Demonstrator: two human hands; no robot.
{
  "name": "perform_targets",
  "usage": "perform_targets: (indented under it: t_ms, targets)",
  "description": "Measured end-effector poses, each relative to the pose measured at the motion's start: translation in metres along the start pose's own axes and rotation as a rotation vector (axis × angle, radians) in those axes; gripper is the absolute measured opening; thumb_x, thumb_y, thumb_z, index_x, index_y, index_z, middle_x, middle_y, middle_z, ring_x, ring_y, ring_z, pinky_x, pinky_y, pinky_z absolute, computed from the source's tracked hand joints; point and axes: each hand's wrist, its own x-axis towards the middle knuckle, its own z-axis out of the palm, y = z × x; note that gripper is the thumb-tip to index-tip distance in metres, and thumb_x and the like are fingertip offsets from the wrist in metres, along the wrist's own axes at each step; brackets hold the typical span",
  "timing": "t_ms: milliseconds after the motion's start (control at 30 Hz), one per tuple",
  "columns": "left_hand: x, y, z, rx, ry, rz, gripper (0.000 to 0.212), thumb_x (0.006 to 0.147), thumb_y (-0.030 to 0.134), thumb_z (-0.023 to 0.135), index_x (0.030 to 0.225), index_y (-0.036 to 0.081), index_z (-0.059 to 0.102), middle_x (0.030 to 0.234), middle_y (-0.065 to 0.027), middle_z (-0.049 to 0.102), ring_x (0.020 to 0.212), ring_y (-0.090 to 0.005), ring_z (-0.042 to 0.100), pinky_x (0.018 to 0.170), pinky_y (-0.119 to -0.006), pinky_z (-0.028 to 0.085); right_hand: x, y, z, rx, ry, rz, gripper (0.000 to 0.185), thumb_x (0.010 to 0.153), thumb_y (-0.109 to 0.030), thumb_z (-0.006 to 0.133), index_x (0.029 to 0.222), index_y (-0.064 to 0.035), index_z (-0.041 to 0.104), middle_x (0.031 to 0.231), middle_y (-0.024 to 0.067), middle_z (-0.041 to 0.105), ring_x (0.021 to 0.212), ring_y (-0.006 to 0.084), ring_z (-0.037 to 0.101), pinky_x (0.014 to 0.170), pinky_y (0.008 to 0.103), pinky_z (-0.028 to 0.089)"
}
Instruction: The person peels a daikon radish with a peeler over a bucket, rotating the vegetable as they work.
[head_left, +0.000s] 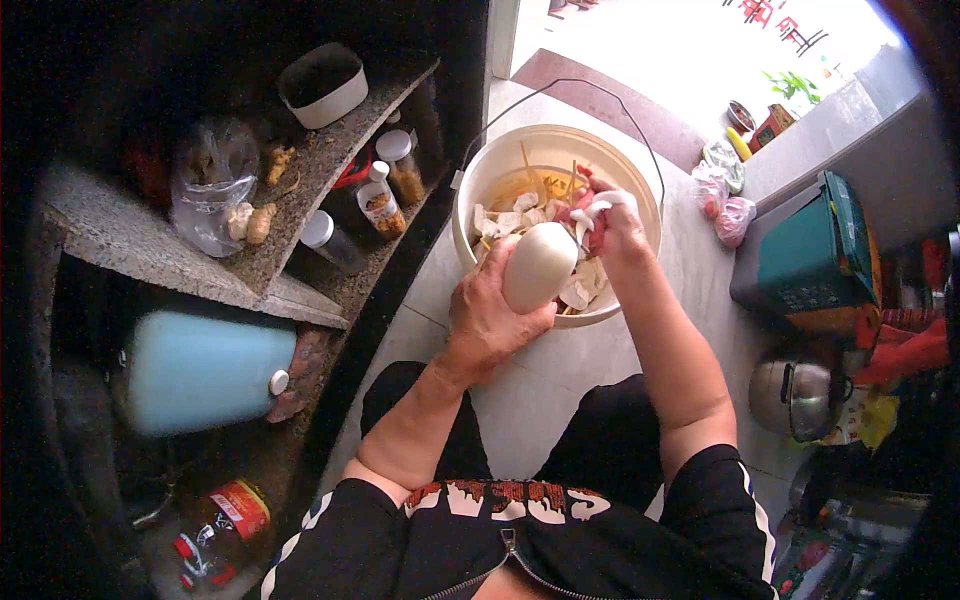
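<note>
My left hand (495, 307) grips a large smooth, pale peeled root vegetable (541, 266) over a white bucket (471, 161) with a raised wire handle. Just right of the vegetable, my right hand (611, 217) has its fingers curled around something red, with thin white peel-like strips between the fingers; whether the red thing is a tool cannot be told. Inside the bucket lie pale scraps (510, 220), thin sticks and some orange-yellow matter. The vegetable and both hands hide part of the contents.
Left, a granite shelf (300, 191) bears a white container (326, 90), ginger (261, 223) in and beside a plastic bag, and lidded jars lower down. Below are a light-blue container (214, 373) and an oil bottle (225, 525). Right stand a green box (810, 247), a steel kettle (795, 397) and plastic bags (733, 221).
</note>
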Motion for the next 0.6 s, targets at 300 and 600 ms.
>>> perform_targets:
  t_ms: [300,600]
  targets:
    - [-0.001,-0.003,0.002,0.328,0.109,0.128,0.065,0.063,0.016,0.075,0.121,0.004,0.046,0.105,-0.0209,0.060,0.094,-0.0361,0.061,0.081,-0.039,0.050,-0.008,-0.011,0.054,-0.276,0.000,0.095,0.012,0.086,-0.016,0.057,0.089,-0.0043,0.055,0.067,0.0089,0.058,0.062,0.0263,0.060,0.065,0.0433,0.054]
    - [-0.009,0.006,-0.016,-0.234,0.397,0.283,0.071,0.064,0.015,0.077,0.123,0.003,0.040,0.106,-0.0116,0.057,0.092,-0.0220,0.057,0.082,-0.036,0.048,0.024,0.018,-0.034,-2.016,-0.009,-0.231,0.023,0.076,-0.020,0.060,0.091,-0.0027,0.066,0.086,0.0162,0.065,0.081,0.0280,0.064,0.069,0.0372,0.049]
